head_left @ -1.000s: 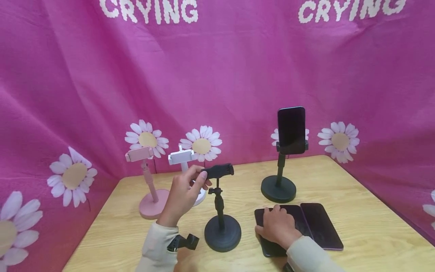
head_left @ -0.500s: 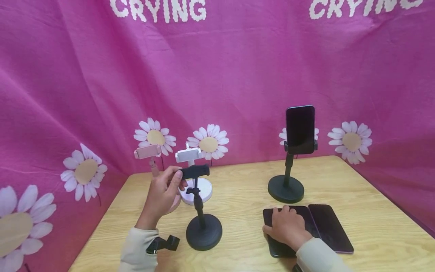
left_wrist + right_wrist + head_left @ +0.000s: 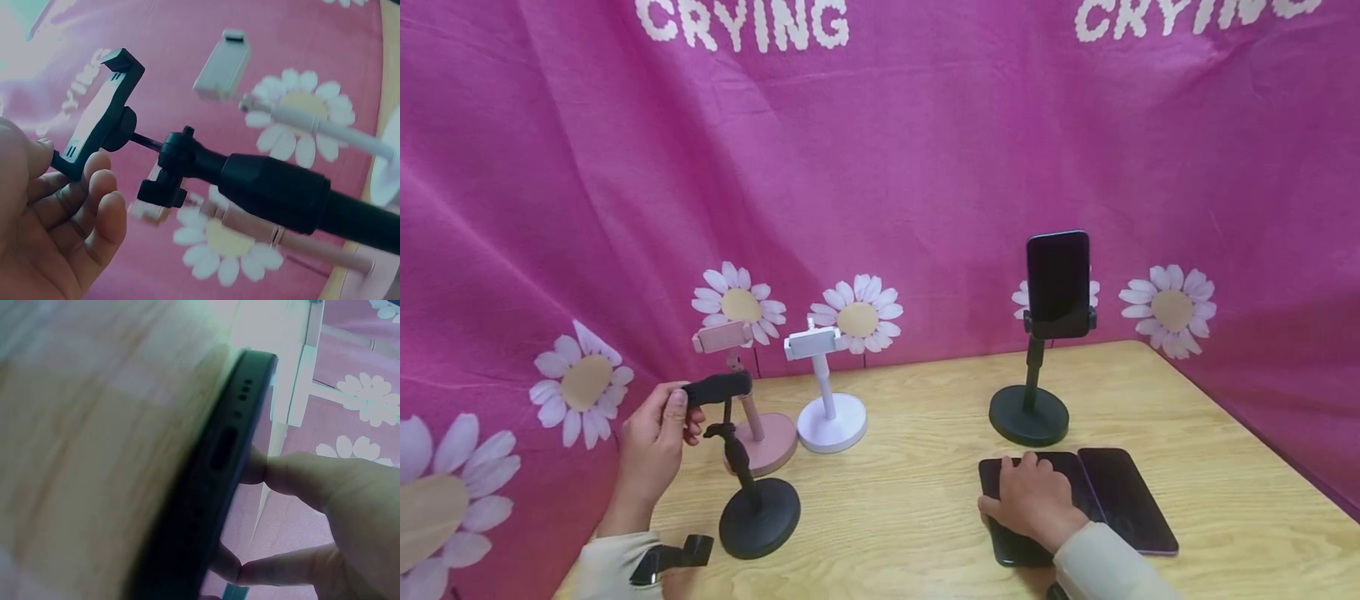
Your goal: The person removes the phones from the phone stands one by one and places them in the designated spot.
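Observation:
My left hand (image 3: 651,450) pinches the left end of the clamp of a black phone stand (image 3: 739,454). In the left wrist view, the thumb and fingers of the left hand (image 3: 59,219) are at the lower end of this clamp (image 3: 103,119), which holds no phone. The stand's round base is at the left front; whether it touches the table I cannot tell. My right hand (image 3: 1037,500) rests on a dark phone (image 3: 1011,542) lying on the table. Fingertips touch the screen of this phone (image 3: 215,469) in the right wrist view.
Next to the right hand lies another dark phone (image 3: 1127,500) with a purple edge. Behind it a black stand (image 3: 1028,415) holds an upright phone (image 3: 1058,283). A pink stand (image 3: 775,442) and a white stand (image 3: 831,421) are behind the left hand's stand. A pink cloth (image 3: 925,167) hangs behind.
My left hand has moved the black stand leftward, from near the middle to the front of the pink stand. The white stand shows fully now. The right hand keeps its place on the phone.

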### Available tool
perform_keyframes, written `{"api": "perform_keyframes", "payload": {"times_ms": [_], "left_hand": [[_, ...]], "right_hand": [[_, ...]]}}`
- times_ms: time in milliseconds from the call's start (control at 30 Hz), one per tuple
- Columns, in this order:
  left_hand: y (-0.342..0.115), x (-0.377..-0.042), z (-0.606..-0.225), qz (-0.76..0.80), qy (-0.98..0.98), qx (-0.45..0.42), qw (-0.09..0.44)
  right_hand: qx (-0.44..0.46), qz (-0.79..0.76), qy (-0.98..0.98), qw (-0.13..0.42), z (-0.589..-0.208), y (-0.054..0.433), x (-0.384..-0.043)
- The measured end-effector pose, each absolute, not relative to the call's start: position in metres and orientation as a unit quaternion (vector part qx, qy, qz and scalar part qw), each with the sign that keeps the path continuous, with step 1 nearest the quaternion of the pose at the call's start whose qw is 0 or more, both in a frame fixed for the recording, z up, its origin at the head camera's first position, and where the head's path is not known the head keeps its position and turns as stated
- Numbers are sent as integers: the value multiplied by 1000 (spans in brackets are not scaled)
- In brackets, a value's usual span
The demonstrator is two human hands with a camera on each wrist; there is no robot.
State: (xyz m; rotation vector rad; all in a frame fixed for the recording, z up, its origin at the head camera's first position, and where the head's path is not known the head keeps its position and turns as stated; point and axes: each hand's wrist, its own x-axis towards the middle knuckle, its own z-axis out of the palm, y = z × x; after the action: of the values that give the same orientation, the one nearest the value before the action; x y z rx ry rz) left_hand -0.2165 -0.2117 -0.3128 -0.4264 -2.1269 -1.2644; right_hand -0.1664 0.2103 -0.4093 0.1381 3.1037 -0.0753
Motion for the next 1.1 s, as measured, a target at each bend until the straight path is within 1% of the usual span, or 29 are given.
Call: {"api": "perform_keyframes", "payload": {"times_ms": [333,600,733,833,1000,1100], "left_hand": [[-242,-221,-314,-485,-803,-96,333],[-241,-231,-316,-509,-779,-101,352],[-243,-230,-318,-506,-777,-101,361],[-243,-230,-311,-475,-785,-89,388],[-230,-223,-291,-406,-792,-60,452],[-212,-214,-281,-389,-777,-77,488]], "right_hand": [[46,-17,999,4,-408,213,-166],[51,-27,998,-2,-410,217,-160],[45,-44,998,6,-410,220,-158],[44,-56,997,17,-404,224,-162],[38,-89,994,43,-392,233,-165],[35,-119,991,49,-389,242,-162]]}}
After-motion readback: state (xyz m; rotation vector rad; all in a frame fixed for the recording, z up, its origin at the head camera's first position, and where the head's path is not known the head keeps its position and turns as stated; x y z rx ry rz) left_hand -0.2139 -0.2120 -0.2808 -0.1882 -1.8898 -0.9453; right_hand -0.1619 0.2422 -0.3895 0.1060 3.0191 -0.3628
